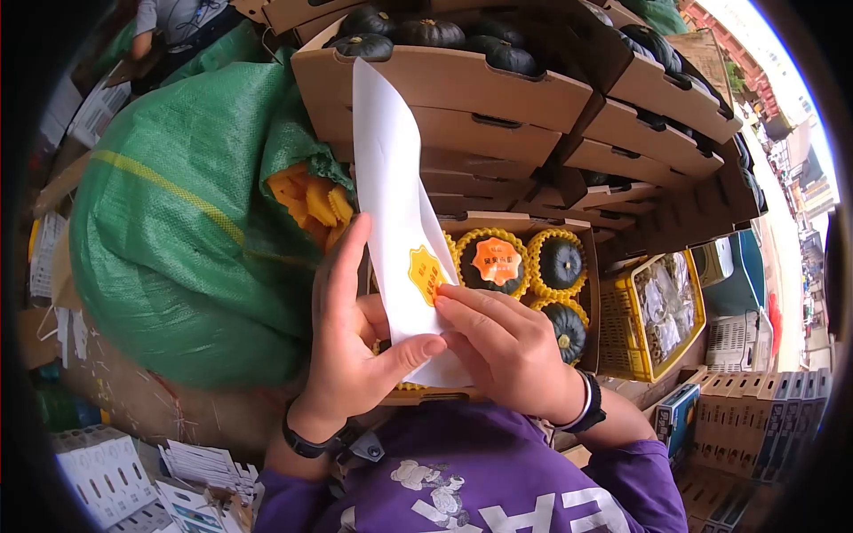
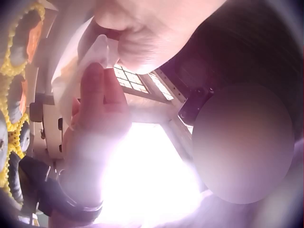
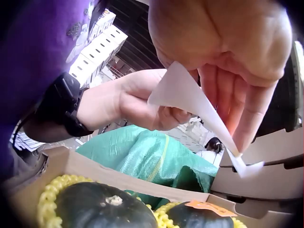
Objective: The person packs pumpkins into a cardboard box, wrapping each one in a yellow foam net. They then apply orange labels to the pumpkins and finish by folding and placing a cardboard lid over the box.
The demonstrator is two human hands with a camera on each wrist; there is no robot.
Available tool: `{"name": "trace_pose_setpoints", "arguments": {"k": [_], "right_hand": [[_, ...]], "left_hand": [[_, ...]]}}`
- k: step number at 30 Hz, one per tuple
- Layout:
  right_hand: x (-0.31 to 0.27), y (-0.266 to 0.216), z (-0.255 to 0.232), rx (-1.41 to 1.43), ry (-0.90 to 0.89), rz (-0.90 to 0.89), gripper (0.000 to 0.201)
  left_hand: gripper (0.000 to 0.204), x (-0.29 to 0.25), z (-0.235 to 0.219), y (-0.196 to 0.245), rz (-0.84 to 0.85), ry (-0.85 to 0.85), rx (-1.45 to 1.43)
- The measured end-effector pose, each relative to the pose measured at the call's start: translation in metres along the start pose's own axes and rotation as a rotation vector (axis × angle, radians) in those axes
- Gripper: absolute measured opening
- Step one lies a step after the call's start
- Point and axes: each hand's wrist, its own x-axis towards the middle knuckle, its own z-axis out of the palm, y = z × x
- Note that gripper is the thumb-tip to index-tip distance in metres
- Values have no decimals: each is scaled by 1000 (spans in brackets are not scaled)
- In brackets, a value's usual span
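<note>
Label sheet: a white sheet (image 1: 388,169) is held above an open cardboard box (image 1: 589,266), tilted, with its long end rising toward the stacked cartons (image 1: 444,84). A yellow-orange sticker (image 1: 425,274) shows on its lower part.
Left hand: the hand (image 1: 351,360) is partly closed. The thumb lies over the lower end of the sheet, with fingers behind it, gripping it; the index finger extends beside the left edge.
Right hand: the hand (image 1: 515,355) is partly closed, pinching the sheet beside the sticker, with fingertips at the sticker's lower right edge.
Box contents: dark green squashes (image 1: 562,264) sit in yellow foam nets (image 1: 531,258). One squash carries an orange label (image 1: 498,260).
Left side: a green woven sack (image 1: 169,231) with a yellow stripe stands near the left hand. Orange-yellow foam pieces (image 1: 306,200) show at a green sack opening just beside it.
Rear: the stacked cartons stand behind the box; dark green squashes show in the upper ones.
Right side: a yellow plastic crate (image 1: 619,333) holding clear-wrapped items (image 1: 662,306) stands beside the box.
Wrists: dark bands (image 1: 311,437) are worn on both.
</note>
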Motion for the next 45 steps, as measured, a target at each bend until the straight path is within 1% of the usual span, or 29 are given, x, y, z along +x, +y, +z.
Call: {"name": "trace_pose_setpoints", "arguments": {"k": [2, 4, 6, 8, 10, 12, 14, 15, 16, 17, 19, 20, 22, 24, 26, 27, 28, 29, 30, 32, 34, 35, 36, 37, 38, 40, 42, 43, 45], "right_hand": [[-5, 3, -6, 90, -16, 76, 38], [-6, 5, -9, 199, 46, 42, 31], [-6, 10, -12, 190, 77, 28, 28], [-12, 11, -16, 172, 104, 21, 24], [-17, 13, -19, 356, 26, 149, 19], [-21, 21, -23, 391, 13, 185, 16], [-26, 29, -28, 504, -73, 301, 17], [-24, 28, -33, 543, -87, 419, 18], [-24, 28, -32, 538, -88, 436, 18], [-23, 27, -30, 487, -15, 297, 19], [-25, 27, -28, 439, 12, 157, 19], [-27, 31, -28, 438, 14, 161, 19], [-30, 41, -31, 654, -149, 360, 20], [-27, 41, -34, 725, -161, 427, 17], [-26, 42, -39, 808, -134, 739, 13], [-27, 46, -43, 836, -18, 809, 11], [-33, 61, -44, 933, 157, 702, 15], [-36, 73, -53, 986, 272, 716, 15], [-39, 86, -60, 815, 411, 678, 15], [-45, 103, -72, 179, 516, 621, 12], [-47, 109, -79, -351, 385, 412, 6], [-50, 117, -77, -444, 313, 265, 3], [-51, 120, -72, -504, 241, 182, 5], [-52, 122, -67, -555, 192, 149, 6], [-53, 123, -64, -606, 141, 113, 7], [-54, 115, -63, -619, 92, 122, 7], [-57, 106, -59, -637, 37, 126, 7], [-58, 101, -59, -661, 2, 138, 4], [-63, 105, -55, -652, -46, 164, 4]], "left_hand": [[77, -3, 3, -4, 14, -81, 103], [77, -5, 3, -6, 6, -112, 128], [71, -4, 3, -3, 85, -233, 331], [66, -6, 8, 1, 41, -201, 280], [66, -5, 4, 1, 109, -361, 512], [67, -5, 7, 5, 112, -388, 479], [66, -4, 8, 7, 45, -426, 473], [66, -4, 8, 7, 17, -442, 471], [66, -3, 9, 6, 8, -449, 457], [65, -2, 11, 5, -22, -421, 458], [65, 2, 15, 6, -19, -388, 483], [65, 2, 16, 6, -21, -391, 482], [67, 3, 16, 7, -19, -432, 488], [68, 4, 16, 10, 3, -480, 520], [69, 3, 12, 15, 25, -519, 547], [71, 0, 6, 18, 50, -469, 622], [72, -5, -1, 19, 79, -415, 695], [73, -17, -11, 19, -9, -188, 432], [74, -31, -24, 19, -95, 31, 166], [73, -42, -52, 29, 71, 273, 31], [68, -111, -156, 11, -276, 336, 74], [60, -154, -200, -13, -435, 520, 50], [54, -200, -238, -37, -577, 564, 38], [45, -237, -255, -59, -708, 598, 113], [27, -274, -266, -73, -776, 422, 485], [10, -362, -303, -107, -1176, 312, 981], [9, -445, -337, -127, -879, -103, 1203], [9, -463, -344, -133, -890, -104, 1191], [8, -486, -351, -146, -552, -313, 1426]]}}
